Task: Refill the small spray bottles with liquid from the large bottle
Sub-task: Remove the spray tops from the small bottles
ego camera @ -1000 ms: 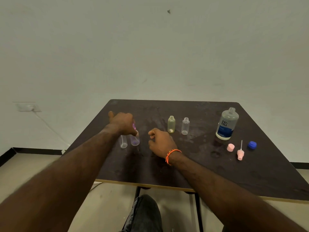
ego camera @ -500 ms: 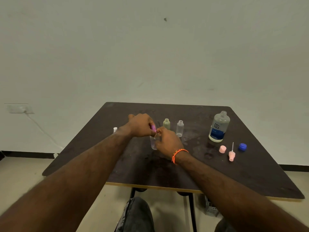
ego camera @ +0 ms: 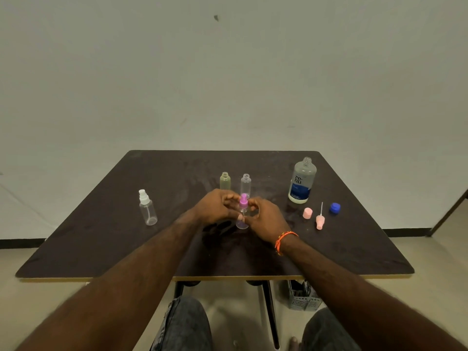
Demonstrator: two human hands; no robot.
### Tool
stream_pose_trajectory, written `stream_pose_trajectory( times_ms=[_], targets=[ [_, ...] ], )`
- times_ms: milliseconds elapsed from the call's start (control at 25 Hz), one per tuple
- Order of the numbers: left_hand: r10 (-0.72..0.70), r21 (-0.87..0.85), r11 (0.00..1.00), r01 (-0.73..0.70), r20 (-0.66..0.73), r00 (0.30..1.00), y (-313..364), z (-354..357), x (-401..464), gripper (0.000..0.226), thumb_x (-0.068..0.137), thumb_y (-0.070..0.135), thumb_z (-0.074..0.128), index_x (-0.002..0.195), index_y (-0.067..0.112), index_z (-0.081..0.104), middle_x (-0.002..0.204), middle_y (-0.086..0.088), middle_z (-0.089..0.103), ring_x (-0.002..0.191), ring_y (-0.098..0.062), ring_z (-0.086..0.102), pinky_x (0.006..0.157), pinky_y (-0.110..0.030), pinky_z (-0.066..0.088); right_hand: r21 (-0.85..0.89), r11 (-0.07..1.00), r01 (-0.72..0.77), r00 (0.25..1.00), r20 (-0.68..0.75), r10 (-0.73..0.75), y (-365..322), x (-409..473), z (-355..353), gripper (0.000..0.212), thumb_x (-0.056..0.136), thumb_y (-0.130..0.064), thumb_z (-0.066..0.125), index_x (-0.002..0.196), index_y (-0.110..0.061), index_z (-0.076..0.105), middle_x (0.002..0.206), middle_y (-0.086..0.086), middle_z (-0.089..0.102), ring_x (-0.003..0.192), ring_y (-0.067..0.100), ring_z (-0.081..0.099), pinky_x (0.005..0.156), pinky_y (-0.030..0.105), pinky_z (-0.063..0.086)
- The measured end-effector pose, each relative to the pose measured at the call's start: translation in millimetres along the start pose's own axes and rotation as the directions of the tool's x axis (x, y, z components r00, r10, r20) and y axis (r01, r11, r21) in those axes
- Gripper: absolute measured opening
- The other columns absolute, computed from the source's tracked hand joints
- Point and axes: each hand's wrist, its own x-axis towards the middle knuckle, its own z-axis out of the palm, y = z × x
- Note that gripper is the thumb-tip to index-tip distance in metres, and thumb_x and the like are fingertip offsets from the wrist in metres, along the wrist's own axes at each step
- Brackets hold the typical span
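— Both hands grip one small bottle: left hand (ego camera: 217, 207) and right hand (ego camera: 266, 219) curl round the purple-capped spray bottle (ego camera: 243, 211), upright mid-bench (ego camera: 101, 239).
— And the rest?
— White-capped spray bottle (ego camera: 147, 207) stands left; two uncapped small bottles (ego camera: 235, 182) just behind; open large bottle (ego camera: 302, 181) far right.

Our purple-capped spray bottle (ego camera: 243, 214) upright mid-table, white-capped bottle (ego camera: 147, 208) at left, two uncapped small bottles (ego camera: 225, 180) behind, our large open bottle (ego camera: 301, 181) far right
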Motion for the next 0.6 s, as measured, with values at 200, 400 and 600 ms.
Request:
stream_pose_trajectory(
  times_ms=[200, 400, 600],
  targets=[
    [0.028, -0.021, 0.999, -0.03, -0.087, 0.996, -7.6, 14.4, -0.6, 0.04, 0.078, 0.014, 0.092, 0.115, 0.016, 0.079, 0.106, 0.005, 0.081, 0.1, -0.01, 0.076, 0.101, -0.034, 0.057, -0.059, 0.998, 0.02, 0.996, 0.087, -0.014, 7.0, 11.1, -9.6, 0.033, 0.082, -0.019, 0.078, 0.114, -0.022, 0.071, 0.107, -0.002, 0.07, 0.098, 0.015, 0.065, 0.09, 0.033, 0.054],
    [0.054, 0.097, 0.994, -0.044, -0.11, 0.992, -24.9, 27.8, 1.9, 0.048, 0.077, 0.042, 0.087, 0.123, 0.037, 0.076, 0.112, 0.022, 0.077, 0.108, 0.002, 0.071, 0.106, -0.038, 0.054, -0.178, 0.983, 0.037, 0.983, 0.181, -0.004, 4.9, 25.6, -25.5, 0.02, 0.083, -0.021, 0.067, 0.101, -0.02, 0.075, 0.092, -0.003, 0.072, 0.086, 0.014, 0.066, 0.085, 0.04, 0.056],
    [0.067, 0.158, 0.986, -0.049, -0.112, 0.992, -32.5, 29.8, 8.5, 0.042, 0.079, 0.052, 0.084, 0.119, 0.043, 0.075, 0.111, 0.026, 0.076, 0.11, 0.004, 0.069, 0.108, -0.045, 0.052, -0.268, 0.962, 0.057, 0.996, 0.088, -0.035, -10.3, 33.9, -24.0, 0.026, 0.088, -0.046, 0.068, 0.094, -0.02, 0.067, 0.083, -0.004, 0.065, 0.075, 0.01, 0.059, 0.071, 0.032, 0.05]
  ],
)
